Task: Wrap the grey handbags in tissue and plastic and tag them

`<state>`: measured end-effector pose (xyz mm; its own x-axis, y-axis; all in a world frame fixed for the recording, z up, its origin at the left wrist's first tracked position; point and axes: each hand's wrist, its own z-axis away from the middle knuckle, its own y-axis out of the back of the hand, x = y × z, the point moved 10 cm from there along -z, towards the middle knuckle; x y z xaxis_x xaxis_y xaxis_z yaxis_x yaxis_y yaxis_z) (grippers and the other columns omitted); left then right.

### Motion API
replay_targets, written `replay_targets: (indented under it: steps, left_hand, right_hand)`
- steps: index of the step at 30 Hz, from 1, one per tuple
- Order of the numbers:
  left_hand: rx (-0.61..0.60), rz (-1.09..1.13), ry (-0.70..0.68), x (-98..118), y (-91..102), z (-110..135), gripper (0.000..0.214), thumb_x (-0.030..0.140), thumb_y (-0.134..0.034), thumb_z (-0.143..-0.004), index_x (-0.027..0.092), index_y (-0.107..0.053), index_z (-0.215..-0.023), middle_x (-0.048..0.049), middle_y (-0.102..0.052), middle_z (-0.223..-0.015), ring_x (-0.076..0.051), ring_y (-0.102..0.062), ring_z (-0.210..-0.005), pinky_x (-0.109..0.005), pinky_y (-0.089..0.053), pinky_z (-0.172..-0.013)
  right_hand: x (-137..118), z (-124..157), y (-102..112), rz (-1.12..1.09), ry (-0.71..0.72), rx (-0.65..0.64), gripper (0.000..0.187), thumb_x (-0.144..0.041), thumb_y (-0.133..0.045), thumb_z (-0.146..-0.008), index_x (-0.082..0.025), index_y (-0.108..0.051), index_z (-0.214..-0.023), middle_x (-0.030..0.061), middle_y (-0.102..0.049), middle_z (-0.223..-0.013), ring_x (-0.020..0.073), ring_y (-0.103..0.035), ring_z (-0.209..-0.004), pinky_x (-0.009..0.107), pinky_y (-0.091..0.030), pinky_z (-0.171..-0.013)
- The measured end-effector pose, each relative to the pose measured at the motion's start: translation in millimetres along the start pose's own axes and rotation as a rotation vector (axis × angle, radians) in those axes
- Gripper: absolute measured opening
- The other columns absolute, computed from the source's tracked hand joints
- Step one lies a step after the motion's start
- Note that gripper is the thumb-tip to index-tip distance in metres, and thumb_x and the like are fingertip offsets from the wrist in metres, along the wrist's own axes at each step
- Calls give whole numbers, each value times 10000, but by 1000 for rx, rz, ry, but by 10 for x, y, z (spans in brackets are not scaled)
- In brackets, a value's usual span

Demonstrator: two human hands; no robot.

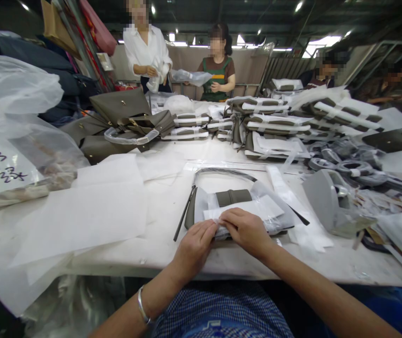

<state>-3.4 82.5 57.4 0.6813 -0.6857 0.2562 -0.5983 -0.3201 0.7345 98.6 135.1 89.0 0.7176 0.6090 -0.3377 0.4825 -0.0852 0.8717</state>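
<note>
Dim workroom, one long white table [162,202] running in front; four people [147,49] are showing beyond the hands. Far left of the left hand, one crinkled, see-through plastic sack [18,101] is bulging, one handwritten label [0,173] showing on it. Nearer that hand, at least two smooth, flat paper sheets [95,220] are overlapping. Beyond it, olive handbags [123,105] are piling up, angular, with small metal fittings. Left hand [197,241], one silver bangle [142,305] at its wrist, is pinching clear film [280,225], fingertips just beside the right's. One olive handbag [231,197] is lying beneath and just past both hands, its single wrapped handle [222,172] arching away. Right hand [248,230] is pinching the same film, fingers bunched. Right of it, one grey, angular tape dispenser [323,197] is standing; past that, at least three plastic-wrapped coils [355,167] are heaping.
</note>
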Motion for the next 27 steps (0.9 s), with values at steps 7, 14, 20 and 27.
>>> replay_targets:
  steps: [7,14,20,27]
  left_hand:
    - [29,33,7,-18,59,-27,354,87,-507,-900,136,-524,-1249,-123,-675,-1162,-216,-635,-1106,-370,-541,-994]
    - [31,21,13,-59,50,-17,519,71,-519,-888,193,-452,-1388,-120,-640,-1221,-219,-632,-1112,-349,-550,-971]
    - [-8,33,2,-99,15,0,499,88,-532,-903,209,-472,-1384,-140,-565,-1340,-224,-602,-1170,-350,-543,-982]
    - [30,-49,-88,41,84,-24,417,53,-505,-903,115,-523,-1315,-125,-659,-1247,-218,-616,-1161,-355,-542,-995]
  right_hand:
    - [66,-158,-90,10,-114,-222,86,-228,-613,-898,-197,-611,-817,6,-630,-879,157,-588,-851,260,-382,-682]
    - [32,-270,-168,121,-74,-342,84,-214,-558,-893,-190,-609,-831,31,-633,-879,173,-571,-817,275,-347,-638]
    - [79,-312,-226,153,-73,-391,88,-250,-575,-892,-198,-617,-834,30,-641,-854,175,-577,-787,278,-294,-589]
    - [114,-318,-235,135,-63,-356,90,-256,-604,-881,-206,-608,-807,14,-640,-826,165,-573,-759,280,-264,-568]
